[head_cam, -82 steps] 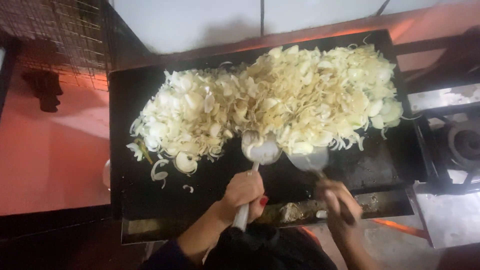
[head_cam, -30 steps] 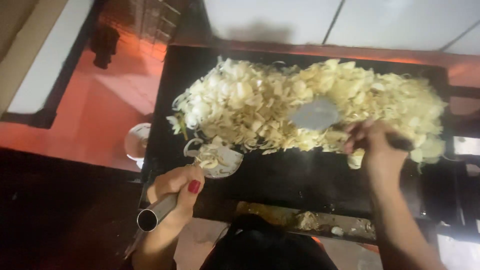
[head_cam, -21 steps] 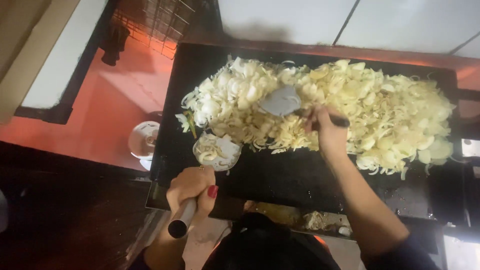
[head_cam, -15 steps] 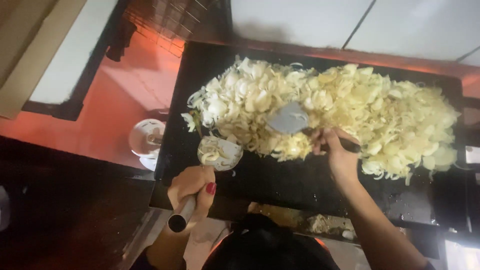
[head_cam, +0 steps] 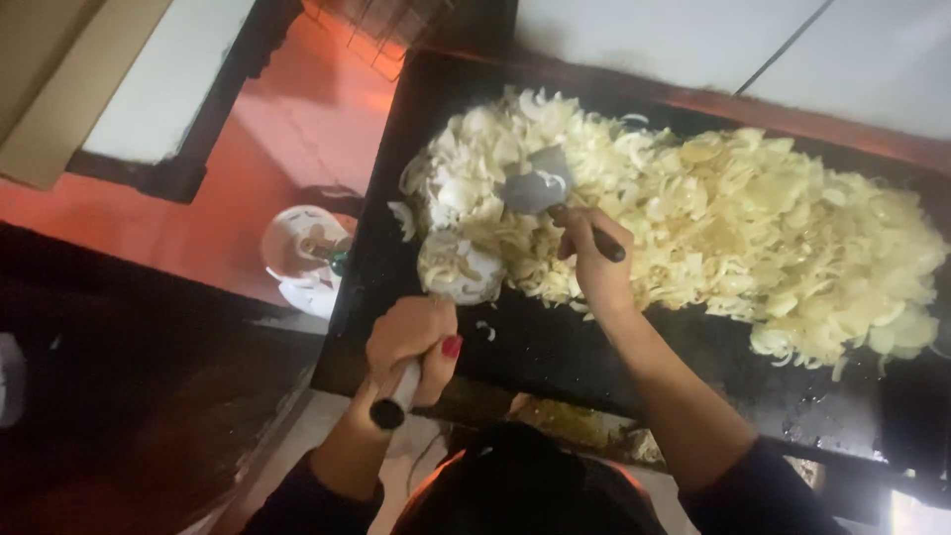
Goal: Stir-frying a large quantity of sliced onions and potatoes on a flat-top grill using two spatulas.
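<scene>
Left hand (head_cam: 411,342) grips ladle (head_cam: 458,269); right hand (head_cam: 591,263) spatula (head_cam: 535,186) in onions (head_cam: 733,228).

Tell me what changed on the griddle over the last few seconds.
The right hand swung its flat spatula from the near edge up into the onions, then worked it leftward to the pile's left end. The left hand drew its spatula out of the pile to the near left edge, now loaded with onion. Both hands kept their grip throughout; the griddle stayed put.
</scene>
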